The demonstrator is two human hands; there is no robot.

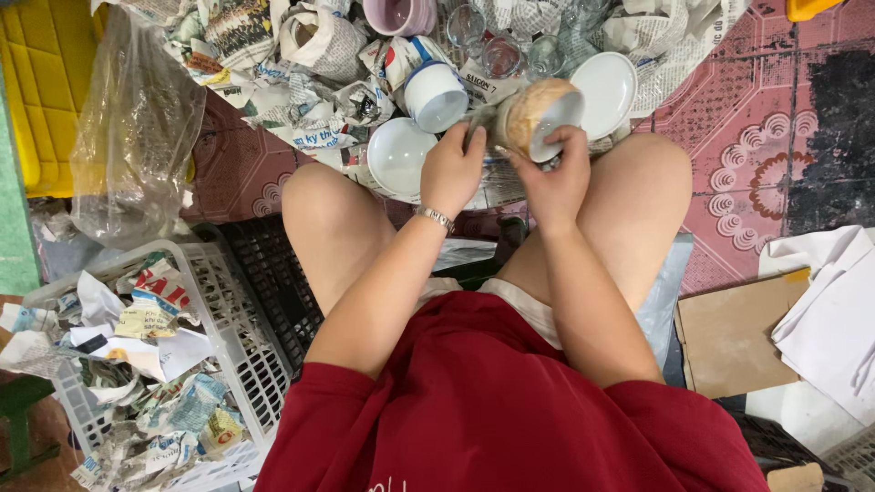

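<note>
Down at the lower left sits the white plastic basket point(219, 301) stuffed with crumpled newspaper point(146, 364), a clear plastic bag point(137, 128) slumped above it on the patterned tile floor point(766, 118). Between the knees lie two white saucers point(398, 157), one either side of the hands, and a blue-rimmed white mug point(436, 95) tipped among paper wrappings. Right hand point(553, 179) grips a brown-glazed bowl point(538, 114) by its rim, left hand point(453, 169) pinches its wrapping just beside.

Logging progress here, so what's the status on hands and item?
Left hand and right hand both grip a brown-and-white cup. White bowl and blue-rimmed mug beside it on newspaper. Nothing blocking.
</note>
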